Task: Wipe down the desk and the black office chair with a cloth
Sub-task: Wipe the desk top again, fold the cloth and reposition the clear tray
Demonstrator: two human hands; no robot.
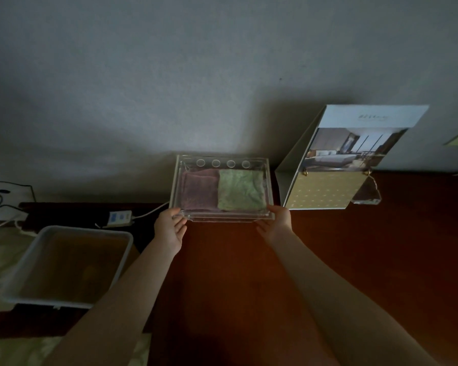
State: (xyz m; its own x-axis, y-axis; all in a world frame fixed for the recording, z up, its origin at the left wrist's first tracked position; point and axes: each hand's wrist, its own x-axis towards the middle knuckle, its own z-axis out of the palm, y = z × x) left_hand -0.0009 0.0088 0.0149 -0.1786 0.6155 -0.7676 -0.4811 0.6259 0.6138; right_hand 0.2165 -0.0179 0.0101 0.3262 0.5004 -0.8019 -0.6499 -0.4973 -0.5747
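Note:
A clear acrylic box (220, 160) stands at the back of the dark wooden desk (354, 247), against the wall. Inside it lie two folded cloths side by side: a purple cloth (199, 190) on the left and a green cloth (241, 190) on the right. My left hand (169, 225) holds the box's near left corner, thumb on top and fingers under the edge. At the near right corner, my right hand (275, 223) holds the box the same way. The black office chair is not in view.
A folder with a hotel room photo (347, 157) leans against the wall right of the box. A white plastic bin (69, 265) sits low at the left. A power strip (119, 217) with white cable lies behind it.

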